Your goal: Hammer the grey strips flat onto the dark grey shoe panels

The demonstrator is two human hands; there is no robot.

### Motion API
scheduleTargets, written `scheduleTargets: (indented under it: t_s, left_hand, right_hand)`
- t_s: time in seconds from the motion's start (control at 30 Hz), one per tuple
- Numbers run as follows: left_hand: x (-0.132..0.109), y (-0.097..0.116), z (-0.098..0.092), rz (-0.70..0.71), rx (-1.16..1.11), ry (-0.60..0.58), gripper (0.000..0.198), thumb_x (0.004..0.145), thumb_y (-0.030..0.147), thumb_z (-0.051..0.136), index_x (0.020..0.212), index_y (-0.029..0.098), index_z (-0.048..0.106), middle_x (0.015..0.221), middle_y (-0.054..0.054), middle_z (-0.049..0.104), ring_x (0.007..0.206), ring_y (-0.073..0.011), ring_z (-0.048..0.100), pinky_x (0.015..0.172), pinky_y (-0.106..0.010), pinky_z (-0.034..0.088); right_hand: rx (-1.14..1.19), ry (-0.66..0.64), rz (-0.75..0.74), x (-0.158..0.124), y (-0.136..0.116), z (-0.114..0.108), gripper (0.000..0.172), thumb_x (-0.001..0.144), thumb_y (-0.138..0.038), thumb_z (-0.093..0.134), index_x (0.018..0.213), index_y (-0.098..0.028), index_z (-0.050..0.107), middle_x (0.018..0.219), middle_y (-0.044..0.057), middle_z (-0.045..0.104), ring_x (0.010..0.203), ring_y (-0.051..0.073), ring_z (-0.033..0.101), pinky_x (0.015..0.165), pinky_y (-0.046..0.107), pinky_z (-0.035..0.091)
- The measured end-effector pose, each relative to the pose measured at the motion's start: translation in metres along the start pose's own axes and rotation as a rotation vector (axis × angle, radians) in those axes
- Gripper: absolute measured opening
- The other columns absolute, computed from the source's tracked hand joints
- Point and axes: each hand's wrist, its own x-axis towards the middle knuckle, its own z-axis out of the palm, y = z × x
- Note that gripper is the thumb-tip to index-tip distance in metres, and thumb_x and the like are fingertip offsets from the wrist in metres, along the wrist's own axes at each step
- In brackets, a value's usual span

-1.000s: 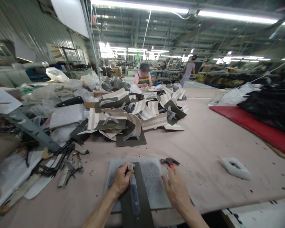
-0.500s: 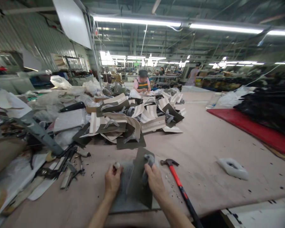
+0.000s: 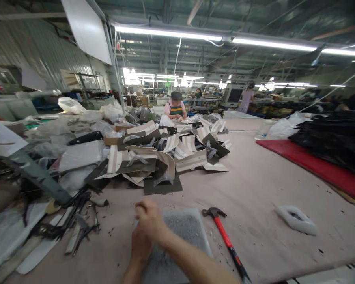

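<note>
My right hand (image 3: 152, 221) reaches across to the left, its fingers bent down over my left hand (image 3: 140, 242). The two hands touch, and my left hand is mostly covered. Both look closed; whatever is between the fingers is hidden. Beneath and beside them lies a grey, scuffed board (image 3: 185, 228) with pale edges. A claw hammer (image 3: 223, 232) with a red and black handle rests to the right of the board, its head pointing away from me.
Beyond the board is a heap of curved beige and dark panels (image 3: 162, 156) with plastic-wrapped handles. Hand tools (image 3: 79, 225) lie left, a white ring-shaped holder (image 3: 296, 220) right. A red sheet (image 3: 310, 165) bears black material (image 3: 337, 138). A person (image 3: 176, 106) sits across the table.
The dark panel with the wrapped handle has left my right hand and the board. My right hand has moved left onto my left hand. The view has shifted slightly.
</note>
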Motion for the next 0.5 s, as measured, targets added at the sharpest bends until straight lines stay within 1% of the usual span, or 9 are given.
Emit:
scheduleTargets:
  t_s: [0.03,0.07,0.1,0.13,0.2,0.27,0.33,0.43,0.5]
  left_hand:
    - [0.001,0.0,0.0,-0.014,0.004,-0.001,0.017,0.082,0.039,0.059,0.083,0.023,0.064,0.073,-0.004,0.071,0.069,-0.0242,0.068,0.063,-0.03,0.053]
    - [0.002,0.001,0.0,-0.039,0.015,-0.004,0.017,0.082,0.04,0.06,0.082,0.023,0.063,0.072,-0.004,0.07,0.069,-0.0236,0.067,0.064,-0.03,0.053]
    - [0.002,0.002,0.0,-0.063,0.027,-0.002,0.018,0.082,0.041,0.06,0.081,0.023,0.063,0.071,-0.003,0.069,0.068,-0.0229,0.067,0.064,-0.029,0.053]
    - [0.003,0.002,0.0,-0.082,0.037,-0.005,0.02,0.082,0.042,0.06,0.081,0.023,0.063,0.069,-0.003,0.068,0.067,-0.0224,0.066,0.064,-0.029,0.053]
    - [0.003,0.003,0.0,-0.104,0.037,-0.009,0.023,0.082,0.044,0.06,0.082,0.021,0.063,0.069,-0.003,0.068,0.067,-0.0214,0.066,0.064,-0.028,0.052]
    - [0.003,0.003,0.001,-0.112,0.019,-0.011,0.027,0.083,0.046,0.059,0.085,0.02,0.064,0.07,-0.004,0.068,0.068,-0.0205,0.065,0.064,-0.027,0.052]
    - [0.002,0.002,0.002,-0.113,0.002,-0.008,0.029,0.083,0.047,0.059,0.087,0.018,0.064,0.072,-0.004,0.069,0.068,-0.0197,0.065,0.064,-0.026,0.051]
    - [0.002,0.003,0.002,-0.107,0.001,0.001,0.028,0.084,0.046,0.059,0.087,0.018,0.064,0.072,-0.004,0.069,0.069,-0.0188,0.065,0.064,-0.025,0.051]
    - [0.002,0.004,0.002,-0.111,-0.003,0.01,0.027,0.083,0.045,0.06,0.085,0.018,0.064,0.071,-0.003,0.068,0.068,-0.0184,0.065,0.064,-0.024,0.05]
  right_hand:
    - [-0.077,0.038,0.036,0.018,0.012,-0.013,0.024,0.096,-0.022,0.05,0.114,-0.016,0.064,0.113,0.01,0.065,0.106,0.023,0.062,0.093,0.037,0.05]
    - [-0.147,0.077,0.067,0.037,0.026,-0.026,0.029,0.094,-0.016,0.045,0.118,-0.014,0.063,0.118,0.013,0.064,0.113,0.024,0.059,0.096,0.038,0.047]
    - [-0.202,0.11,0.088,0.056,0.039,-0.039,0.037,0.092,-0.012,0.042,0.125,-0.011,0.058,0.126,0.016,0.059,0.122,0.026,0.054,0.101,0.039,0.043]
    - [-0.253,0.118,0.098,0.072,0.051,-0.05,0.044,0.09,-0.01,0.043,0.133,-0.012,0.053,0.135,0.017,0.054,0.126,0.027,0.051,0.103,0.039,0.041]
    - [-0.345,0.091,0.1,0.099,0.072,-0.066,0.057,0.084,-0.008,0.048,0.141,-0.014,0.045,0.146,0.018,0.045,0.129,0.026,0.049,0.104,0.036,0.039]
    - [-0.428,0.017,0.088,0.115,0.086,-0.072,0.062,0.08,-0.007,0.055,0.14,-0.015,0.045,0.144,0.016,0.048,0.126,0.024,0.052,0.102,0.032,0.04]
    - [-0.506,-0.061,0.075,0.122,0.092,-0.072,0.053,0.081,-0.01,0.057,0.134,-0.016,0.051,0.134,0.014,0.058,0.12,0.022,0.057,0.098,0.03,0.041]
    - [-0.607,-0.126,0.059,0.122,0.089,-0.074,0.028,0.091,-0.021,0.053,0.117,-0.016,0.059,0.117,0.014,0.068,0.11,0.024,0.062,0.092,0.031,0.042]
    - [-0.653,-0.128,0.044,0.114,0.08,-0.081,0.024,0.095,-0.028,0.049,0.11,-0.014,0.061,0.111,0.018,0.069,0.107,0.027,0.064,0.09,0.034,0.042]
